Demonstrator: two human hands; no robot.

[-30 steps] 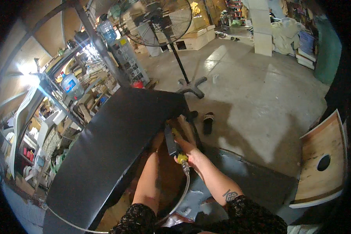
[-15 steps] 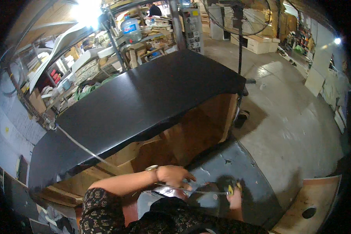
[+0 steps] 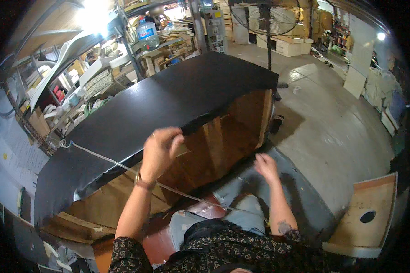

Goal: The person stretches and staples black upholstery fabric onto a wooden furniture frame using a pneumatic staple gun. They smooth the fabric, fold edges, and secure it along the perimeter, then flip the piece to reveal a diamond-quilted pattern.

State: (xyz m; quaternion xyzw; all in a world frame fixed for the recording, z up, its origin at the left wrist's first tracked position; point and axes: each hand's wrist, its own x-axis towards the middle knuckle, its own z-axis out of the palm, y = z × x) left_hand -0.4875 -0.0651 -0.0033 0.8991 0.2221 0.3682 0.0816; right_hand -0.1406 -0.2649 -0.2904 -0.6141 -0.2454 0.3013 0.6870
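The black sheet [image 3: 168, 104] lies draped over the long wooden frame [image 3: 223, 141], its near edge hanging loose above the open brown side. The left hand [image 3: 159, 152], which half a second ago was low beside the person's lap, is now raised to that hanging edge, fingers curled and pinching the black material. The right hand [image 3: 266, 166] has come up off the grey floor covering [image 3: 305, 200] and hovers open, fingers spread, holding nothing; the small yellow-tipped tool it rested by earlier is out of sight. A thin pale cord [image 3: 123, 166] runs from the sheet's left end across the left wrist toward the knees. Rightward, the bare concrete floor [image 3: 332, 109] lies open as far as the fan stand [image 3: 269, 41]; left, cluttered shelves [image 3: 91, 77] crowd close.
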